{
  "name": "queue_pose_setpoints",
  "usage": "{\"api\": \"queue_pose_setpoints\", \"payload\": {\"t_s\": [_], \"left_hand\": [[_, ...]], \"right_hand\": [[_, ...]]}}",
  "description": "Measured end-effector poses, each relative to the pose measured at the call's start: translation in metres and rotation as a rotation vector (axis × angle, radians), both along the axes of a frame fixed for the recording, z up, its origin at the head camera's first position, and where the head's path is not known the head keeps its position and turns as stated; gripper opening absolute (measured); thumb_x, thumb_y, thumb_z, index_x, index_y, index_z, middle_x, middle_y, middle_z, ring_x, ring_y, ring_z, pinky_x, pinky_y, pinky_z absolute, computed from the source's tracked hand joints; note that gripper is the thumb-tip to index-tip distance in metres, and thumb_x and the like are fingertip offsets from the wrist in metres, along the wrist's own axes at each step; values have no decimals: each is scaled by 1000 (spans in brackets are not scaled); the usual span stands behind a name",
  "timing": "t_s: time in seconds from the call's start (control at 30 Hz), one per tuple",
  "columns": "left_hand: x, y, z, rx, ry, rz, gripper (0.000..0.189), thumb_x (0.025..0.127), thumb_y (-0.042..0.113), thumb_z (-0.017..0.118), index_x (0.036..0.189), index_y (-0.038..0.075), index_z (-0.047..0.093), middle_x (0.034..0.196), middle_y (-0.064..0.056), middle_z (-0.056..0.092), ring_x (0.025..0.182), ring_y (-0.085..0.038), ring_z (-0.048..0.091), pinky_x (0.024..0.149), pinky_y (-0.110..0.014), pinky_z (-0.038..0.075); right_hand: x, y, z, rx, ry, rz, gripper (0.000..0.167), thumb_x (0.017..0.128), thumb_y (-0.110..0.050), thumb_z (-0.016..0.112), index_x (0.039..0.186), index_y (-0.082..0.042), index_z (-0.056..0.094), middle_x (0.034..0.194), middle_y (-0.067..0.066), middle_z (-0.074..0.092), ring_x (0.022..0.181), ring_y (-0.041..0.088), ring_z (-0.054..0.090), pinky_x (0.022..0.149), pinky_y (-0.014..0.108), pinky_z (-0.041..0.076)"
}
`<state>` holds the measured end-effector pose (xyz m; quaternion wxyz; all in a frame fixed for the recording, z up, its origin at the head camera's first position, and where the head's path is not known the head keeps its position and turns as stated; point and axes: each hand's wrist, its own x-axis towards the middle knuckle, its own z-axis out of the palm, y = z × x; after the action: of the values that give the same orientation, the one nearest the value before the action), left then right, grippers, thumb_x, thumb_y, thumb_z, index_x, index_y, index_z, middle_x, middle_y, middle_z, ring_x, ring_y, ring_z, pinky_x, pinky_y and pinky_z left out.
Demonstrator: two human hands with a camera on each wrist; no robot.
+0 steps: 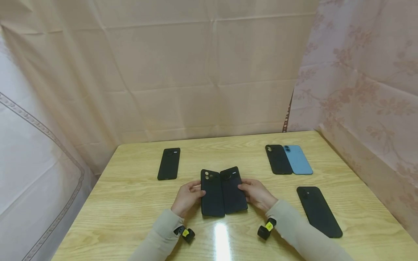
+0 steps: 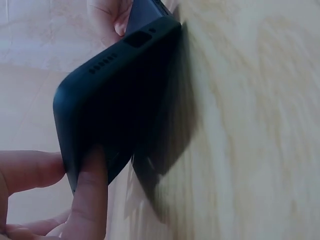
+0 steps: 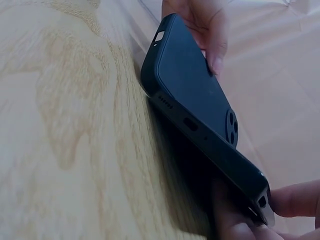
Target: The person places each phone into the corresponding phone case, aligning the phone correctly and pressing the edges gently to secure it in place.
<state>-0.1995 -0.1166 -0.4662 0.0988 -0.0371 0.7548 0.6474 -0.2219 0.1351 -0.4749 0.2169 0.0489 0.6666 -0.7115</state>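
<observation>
Near the table's middle, my left hand (image 1: 187, 197) grips a black phone case (image 1: 213, 197) by its left edge, thumb on the face towards me and fingers behind. Round camera cutouts show at its upper left; the left wrist view shows slots and a port opening along its bottom edge. My right hand (image 1: 259, 194) holds a black phone (image 1: 233, 195) by its right edge, with a dark camera block and small white mark near the top. Whether a case covers it I cannot tell. Case and phone stand side by side, tilted, their inner edges touching or nearly so.
Another black phone (image 1: 169, 164) lies at the back left of the wooden table (image 1: 130, 217). At the back right, a black phone case (image 1: 279, 159) lies beside a blue phone (image 1: 298, 159). A black phone (image 1: 319, 212) rests near my right forearm. Cloth curtains (image 1: 209, 72) surround the table.
</observation>
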Motion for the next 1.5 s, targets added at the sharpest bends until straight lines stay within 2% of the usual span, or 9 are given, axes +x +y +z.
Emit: {"api": "queue_pose_setpoints", "payload": {"t_s": [0.27, 0.6, 0.73, 0.87, 1.03, 1.13, 1.33, 1.5], "left_hand": [[1, 0, 2, 37, -3, 16, 48, 90, -2, 62, 135, -10, 50, 116, -27, 67, 92, -16, 69, 80, -31, 59], [-2, -4, 11, 55, 8, 69, 47, 90, 0, 62, 135, -6, 52, 116, -23, 68, 92, -14, 69, 81, -26, 57], [-1, -6, 18, 92, 16, 65, 47, 92, 0, 60, 137, -5, 51, 117, -23, 68, 92, -15, 69, 81, -29, 58], [0, -9, 26, 130, 26, 69, 47, 93, 1, 60, 139, -2, 50, 117, -20, 68, 92, -13, 69, 80, -29, 59], [0, -11, 38, 204, 47, 85, 48, 93, 0, 61, 139, 1, 50, 109, -13, 70, 89, -10, 68, 80, -26, 58], [1, -11, 45, 232, 65, 85, 48, 92, 0, 61, 139, 1, 51, 104, -8, 70, 87, -10, 68, 78, -26, 58], [3, -10, 56, 263, 82, 78, 48, 92, 0, 61, 139, 2, 52, 102, -6, 71, 87, -11, 69, 78, -27, 59], [2, -9, 64, 305, 102, 95, 47, 92, -2, 60, 139, 0, 51, 98, -1, 71, 86, -10, 69, 77, -26, 59]], "right_hand": [[1, -2, -3, -20, 9, -22, 48, 101, -5, 44, 145, 10, 35, 136, 26, 55, 105, 19, 65, 87, 37, 58], [2, -4, 2, -93, 9, -117, 45, 101, -9, 44, 145, 2, 41, 140, 22, 51, 104, 15, 62, 86, 32, 56], [2, -6, 8, -90, 31, -144, 44, 102, -10, 44, 144, 0, 42, 141, 21, 49, 106, 15, 59, 87, 29, 54], [2, -9, 15, -112, 51, -159, 45, 102, -11, 40, 145, -2, 40, 146, 19, 44, 116, 18, 55, 90, 28, 52], [2, -12, 28, -169, 33, -167, 47, 101, -15, 35, 148, -9, 37, 150, 14, 38, 128, 23, 42, 96, 30, 44], [2, -15, 35, -202, 14, -167, 47, 102, -18, 32, 148, -14, 36, 150, 11, 36, 129, 23, 38, 97, 32, 40], [2, -20, 46, -251, 9, -173, 46, 102, -23, 31, 148, -18, 36, 148, 9, 36, 127, 23, 38, 94, 32, 41], [2, -23, 53, -328, 20, -173, 49, 105, -25, 31, 153, -16, 28, 157, 8, 25, 138, 23, 29, 107, 36, 34]]}}
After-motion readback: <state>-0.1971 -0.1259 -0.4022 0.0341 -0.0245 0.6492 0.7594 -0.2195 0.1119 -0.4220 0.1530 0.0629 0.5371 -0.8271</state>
